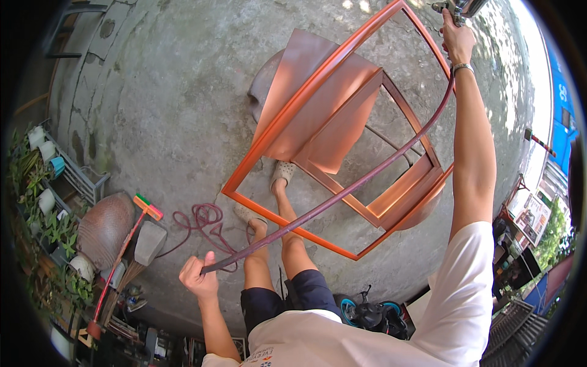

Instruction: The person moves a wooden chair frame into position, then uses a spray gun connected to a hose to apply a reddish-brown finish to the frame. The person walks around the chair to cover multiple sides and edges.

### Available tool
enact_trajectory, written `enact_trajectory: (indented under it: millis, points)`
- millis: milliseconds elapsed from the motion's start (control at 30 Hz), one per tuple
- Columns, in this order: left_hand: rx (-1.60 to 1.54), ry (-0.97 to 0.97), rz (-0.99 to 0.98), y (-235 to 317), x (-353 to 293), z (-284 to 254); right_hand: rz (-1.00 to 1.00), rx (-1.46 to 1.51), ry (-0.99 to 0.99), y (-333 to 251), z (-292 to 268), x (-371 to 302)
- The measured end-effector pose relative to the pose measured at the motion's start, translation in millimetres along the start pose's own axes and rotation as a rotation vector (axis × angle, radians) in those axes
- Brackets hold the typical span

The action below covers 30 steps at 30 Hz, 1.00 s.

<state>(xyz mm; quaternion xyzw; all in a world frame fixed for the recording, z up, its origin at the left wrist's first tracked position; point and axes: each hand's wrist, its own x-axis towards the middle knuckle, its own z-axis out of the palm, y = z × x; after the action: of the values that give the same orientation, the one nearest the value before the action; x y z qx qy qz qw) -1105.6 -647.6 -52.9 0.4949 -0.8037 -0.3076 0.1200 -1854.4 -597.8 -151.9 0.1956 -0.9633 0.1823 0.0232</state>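
Observation:
My right hand [458, 41], with a bracelet at the wrist, is stretched out to the upper right and wrapped round a metal spray gun [469, 8], partly cut off by the picture's edge. A dark reddish hose [361, 177] runs from near that hand down across the middle to my left hand [200, 276], which is closed round it at the lower left, thumb up. Beneath the hose is a large orange frame [263, 147], tilted. Inside its outline are a flat copper-brown panel [306, 55] and a smaller frame with a recessed section. What supports them is mostly hidden.
Loops of hose [208, 220] lie on the concrete floor [177, 122] by my feet. At left are a large ribbed jar [107, 226], a red-handled brush [147, 207], a grey block [150, 243] and potted plants [46, 202]. A black and blue wheeled thing [373, 318] stands behind me.

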Motion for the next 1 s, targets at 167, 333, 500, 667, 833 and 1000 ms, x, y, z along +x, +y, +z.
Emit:
enact_trajectory:
  millis: [167,333,500,667,833,1000]
  points:
    - [0.007,0.053,-0.019,-21,-16,-16,0.113,0.188,-0.212,-39,-24,-89]
    - [0.040,0.083,0.014,-53,-24,-42,0.087,0.266,-0.303,-66,-48,-178]
    - [0.083,0.089,0.051,-90,-36,-73,0.140,0.206,-0.406,-105,-61,-269]
    - [0.061,0.103,0.108,-122,-50,-116,0.093,0.274,-0.432,-124,-63,-359]
    - [0.088,0.124,0.121,-163,-71,-152,0.032,0.326,-0.495,-148,-64,-440]
    - [0.092,0.130,0.164,-189,-85,-176,0.038,0.380,-0.559,-178,-75,-514]
